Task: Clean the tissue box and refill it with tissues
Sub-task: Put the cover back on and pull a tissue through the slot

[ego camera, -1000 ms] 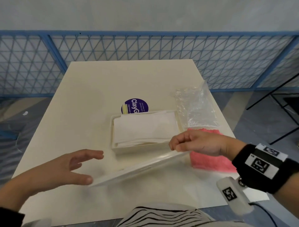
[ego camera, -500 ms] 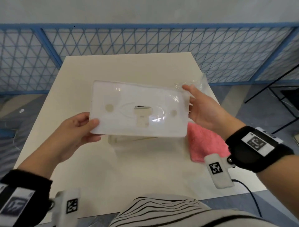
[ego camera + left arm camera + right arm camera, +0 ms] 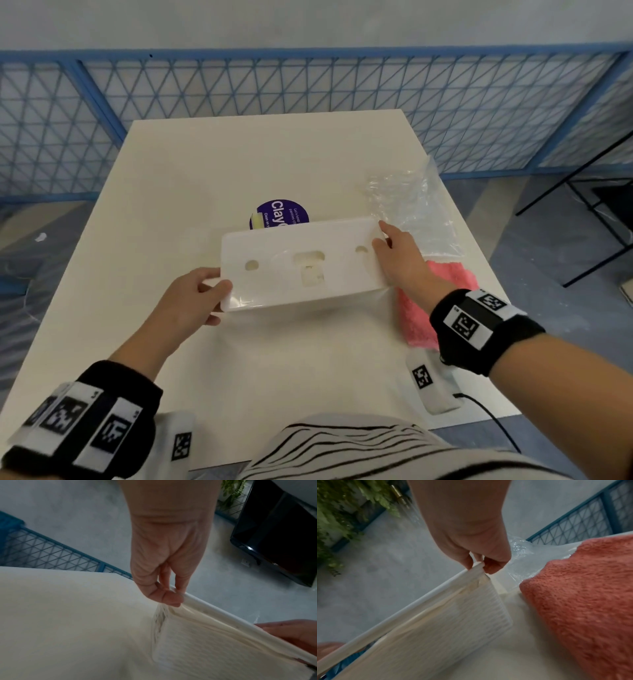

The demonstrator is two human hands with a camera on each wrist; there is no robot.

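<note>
White plastic, the tissue box lid (image 3: 305, 260) lies with its long axis running left to right across the table (image 3: 205, 164), its top face up toward the head camera and its dispensing slot in the middle. It sits over the ribbed tissue box (image 3: 453, 622), tilted, with its right end farther from the person than its left. The left hand (image 3: 191, 301) pinches the lid's left short edge, thumb on top and fingers curled underneath. The right hand (image 3: 397, 253) pinches the right short edge near its far corner, fingers curled round the rim. Box and lid are at the table's middle, toward the right edge. A pink cloth (image 3: 435, 301) lies just right of them, clear plastic wrap (image 3: 418, 212) beyond it.
</note>
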